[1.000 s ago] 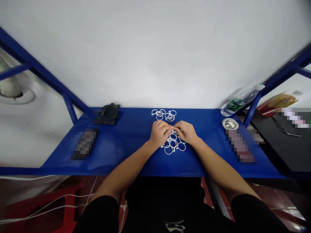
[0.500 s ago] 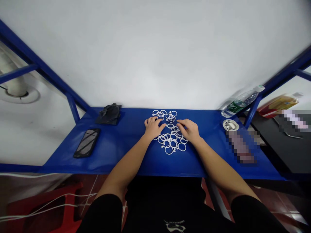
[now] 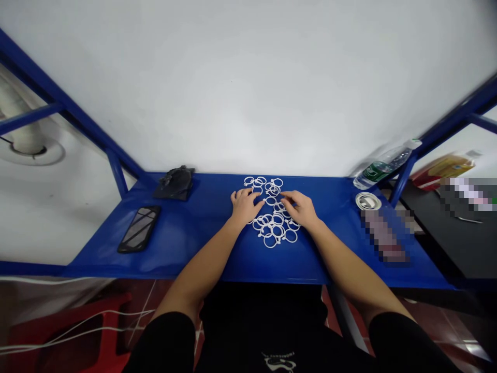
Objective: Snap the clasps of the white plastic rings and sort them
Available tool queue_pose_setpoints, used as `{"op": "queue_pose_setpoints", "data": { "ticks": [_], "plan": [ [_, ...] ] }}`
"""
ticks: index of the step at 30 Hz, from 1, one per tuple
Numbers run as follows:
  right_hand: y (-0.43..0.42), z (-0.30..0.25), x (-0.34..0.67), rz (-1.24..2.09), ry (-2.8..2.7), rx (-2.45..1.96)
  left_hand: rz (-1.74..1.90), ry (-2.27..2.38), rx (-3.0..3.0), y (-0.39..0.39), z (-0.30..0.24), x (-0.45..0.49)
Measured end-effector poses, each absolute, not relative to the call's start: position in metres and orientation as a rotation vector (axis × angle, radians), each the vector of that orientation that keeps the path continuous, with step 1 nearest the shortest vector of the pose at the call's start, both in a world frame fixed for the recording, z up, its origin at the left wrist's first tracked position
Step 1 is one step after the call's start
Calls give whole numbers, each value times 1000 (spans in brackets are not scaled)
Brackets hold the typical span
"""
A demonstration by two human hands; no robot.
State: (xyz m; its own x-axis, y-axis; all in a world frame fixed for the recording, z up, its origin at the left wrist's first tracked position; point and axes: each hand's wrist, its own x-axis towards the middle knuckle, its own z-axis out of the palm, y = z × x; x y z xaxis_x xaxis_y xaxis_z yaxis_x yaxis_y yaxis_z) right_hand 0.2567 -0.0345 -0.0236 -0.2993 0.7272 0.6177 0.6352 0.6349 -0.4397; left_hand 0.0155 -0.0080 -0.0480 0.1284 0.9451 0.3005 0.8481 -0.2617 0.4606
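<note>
My left hand (image 3: 244, 208) lies low over the blue tabletop (image 3: 194, 233), fingers spread and thumb pointing right, with white rings just beyond and beside its fingertips. Opposite it, my right hand (image 3: 303, 210) has bent fingers with the thumb apart, its fingertips close to rings on its left side. One white ring (image 3: 271, 205) with a small knob lies between the two hands. Nearer my body is an overlapping heap of several such plastic rings (image 3: 277, 224), which look like curtain rings. A smaller group of rings (image 3: 260, 178) lies toward the wall. Both hands partly cover some rings.
A phone (image 3: 139, 229) and a crumpled black bag (image 3: 174, 184) lie to the left. On the right are a water bottle (image 3: 382, 167), a coiled white cable (image 3: 368, 195) and a blurred-out item. A white wall (image 3: 248, 103) closes off the back.
My right hand has shifted very slightly left. The ring between the hands has moved a touch left and away from me. My left hand has barely moved.
</note>
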Motion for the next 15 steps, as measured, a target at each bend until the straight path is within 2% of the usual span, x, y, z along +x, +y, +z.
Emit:
{"op": "queue_pose_setpoints", "data": {
  "ticks": [6, 15],
  "plan": [
    [-35, -24, 256, 150, -2041, -1044, 767, 1749, 2216, -5, -49, 13],
    [-36, -22, 255, 167, -2061, -1049, 1106, 1763, 2163, -5, -44, 10]
  ]
}}
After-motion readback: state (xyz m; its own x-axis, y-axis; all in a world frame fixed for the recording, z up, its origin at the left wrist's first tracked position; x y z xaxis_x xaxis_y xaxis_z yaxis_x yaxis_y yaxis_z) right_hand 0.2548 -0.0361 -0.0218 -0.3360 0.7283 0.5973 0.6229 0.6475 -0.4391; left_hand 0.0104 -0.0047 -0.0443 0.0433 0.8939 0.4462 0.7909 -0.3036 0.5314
